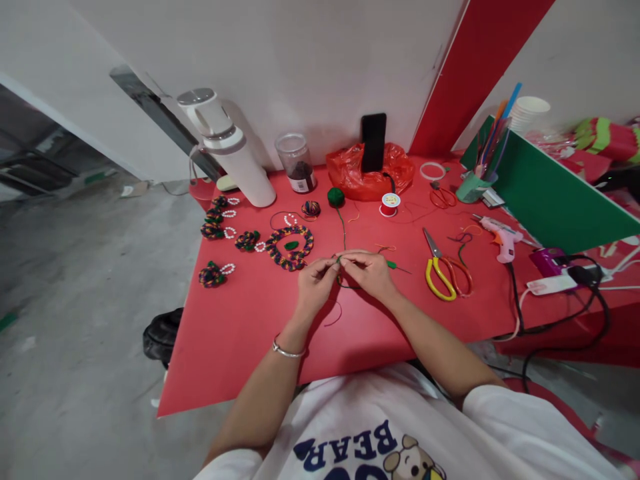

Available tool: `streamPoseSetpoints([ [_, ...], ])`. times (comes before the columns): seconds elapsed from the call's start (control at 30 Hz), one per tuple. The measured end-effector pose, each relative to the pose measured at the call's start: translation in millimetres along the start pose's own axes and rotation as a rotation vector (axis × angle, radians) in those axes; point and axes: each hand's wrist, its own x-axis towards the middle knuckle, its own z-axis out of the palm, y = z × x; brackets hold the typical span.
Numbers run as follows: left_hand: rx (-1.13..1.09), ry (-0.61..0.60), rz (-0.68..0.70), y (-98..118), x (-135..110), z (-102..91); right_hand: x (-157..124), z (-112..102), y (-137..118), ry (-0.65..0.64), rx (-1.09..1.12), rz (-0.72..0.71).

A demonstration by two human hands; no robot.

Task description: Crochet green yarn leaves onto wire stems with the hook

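Nearer than the green ball [336, 197], the left hand [319, 277] and right hand [369, 272] pinch yarn [344, 230], grip narrow; the ring [273, 253] lies left of the ball, yellow scissors [438, 256] right.

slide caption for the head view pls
Left hand and right hand pinch green yarn above a red table, with a yarn ball ahead and scissors to the right.

Diffuse light casts soft shadows on the red table [235, 340]; frame edges stretch.
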Motion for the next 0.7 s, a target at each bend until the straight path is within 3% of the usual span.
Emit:
streamPoseSetpoints([
  [0.13,-0.035,0.006,-0.020,2,0,1.9,3,-3,0,0.020,0.030,0.024],
  [0.33,-0.162,0.049,-0.162,7,-2,2.7,7,-10,6,0.007,0.126,0.038],
  [0.57,-0.229,-0.125,-0.227,9,-5,3.6,7,-14,-2,-0.135,0.022,0.011],
  [0.7,-0.180,-0.113,-0.218,7,-4,3.6,7,-15,-1,-0.129,-0.088,-0.065],
])
